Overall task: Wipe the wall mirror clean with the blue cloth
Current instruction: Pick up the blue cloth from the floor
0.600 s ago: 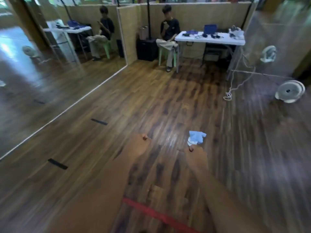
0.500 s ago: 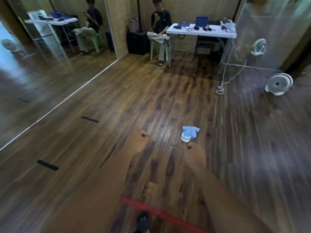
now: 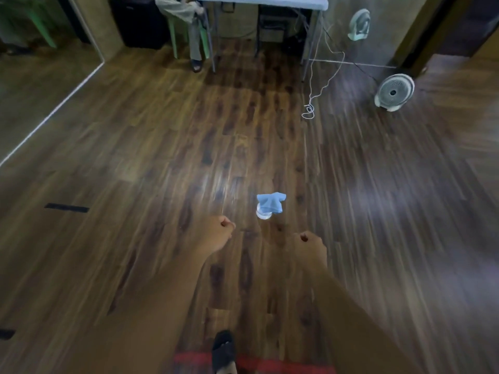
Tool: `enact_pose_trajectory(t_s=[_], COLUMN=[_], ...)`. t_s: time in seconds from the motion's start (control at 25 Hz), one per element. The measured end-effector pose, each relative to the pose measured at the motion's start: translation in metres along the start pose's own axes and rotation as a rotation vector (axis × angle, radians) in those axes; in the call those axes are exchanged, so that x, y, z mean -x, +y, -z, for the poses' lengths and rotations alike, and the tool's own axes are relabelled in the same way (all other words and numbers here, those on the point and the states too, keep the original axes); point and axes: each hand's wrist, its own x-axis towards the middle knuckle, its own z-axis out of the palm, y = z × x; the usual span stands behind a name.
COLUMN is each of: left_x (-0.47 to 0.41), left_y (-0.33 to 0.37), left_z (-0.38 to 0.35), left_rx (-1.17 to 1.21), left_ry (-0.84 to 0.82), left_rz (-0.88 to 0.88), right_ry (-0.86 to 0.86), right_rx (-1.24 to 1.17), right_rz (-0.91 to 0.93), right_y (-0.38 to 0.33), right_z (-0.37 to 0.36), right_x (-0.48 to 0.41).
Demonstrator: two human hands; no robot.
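The blue cloth [image 3: 271, 203] lies draped over a small clear bottle [image 3: 263, 214] standing on the wooden floor ahead of me. Both my arms reach forward and down. My left hand [image 3: 219, 233] is a closed fist holding nothing, to the left of and short of the cloth. My right hand [image 3: 311, 244] is likewise a fist with nothing in it, just below and right of the cloth. The wall mirror [image 3: 35, 85] runs along the left side, its white bottom edge meeting the floor.
A white table [image 3: 262, 1] with a seated person's legs [image 3: 195, 36] stands at the far end. A white cord [image 3: 313, 101] trails on the floor, a fan [image 3: 394, 91] sits right. Black tape marks [image 3: 67, 208] and red tape [image 3: 270, 365] are on the floor; my foot [image 3: 223, 352] is below.
My view has tipped downward and moved closer to the cloth. Both fists stay closed and have drawn a little nearer the cloth.
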Motion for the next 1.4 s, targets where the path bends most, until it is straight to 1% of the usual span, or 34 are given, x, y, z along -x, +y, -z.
enact_pose_trajectory(t_s=[0.08, 0.2, 0.36, 0.64, 0.8, 0.96, 1.12, 1.24, 1.32, 1.4], left_x=[-0.032, -0.07, -0.125, -0.214, -0.283, -0.352, -0.433, -0.492, -0.533, -0.567], left_y=[0.014, 0.035, 0.059, 0.097, 0.093, 0.08, 0.041, 0.011, -0.014, -0.034], left_z=[0.001, -0.002, -0.018, -0.078, -0.118, -0.156, -0.204, -0.239, -0.268, -0.295], left_rx=[0.056, 0.059, 0.096, 0.134, 0.181, 0.193, 0.26, 0.28, 0.286, 0.3], left_ry=[-0.017, -0.089, -0.104, -0.105, -0.116, -0.149, -0.165, -0.217, -0.256, -0.277], left_rz=[-0.007, 0.013, 0.049, 0.181, 0.224, 0.266, 0.311, 0.328, 0.342, 0.378], right_ry=[-0.007, -0.003, -0.028, -0.165, -0.208, -0.231, -0.242, -0.246, -0.229, -0.209], right_rx=[-0.011, -0.035, -0.045, -0.001, 0.04, 0.045, 0.011, -0.035, -0.037, -0.078], right_rz=[-0.052, -0.102, -0.113, -0.166, -0.21, -0.256, -0.288, -0.311, -0.301, -0.33], right_y=[-0.009, -0.017, -0.031, -0.03, -0.019, 0.011, 0.042, 0.062, 0.083, 0.105], right_z=[0.002, 0.007, 0.015, 0.017, 0.006, -0.037, -0.108, -0.159, -0.192, -0.218], right_x=[-0.027, -0.063, -0.122, -0.256, -0.332, -0.403, -0.472, -0.519, -0.554, -0.584])
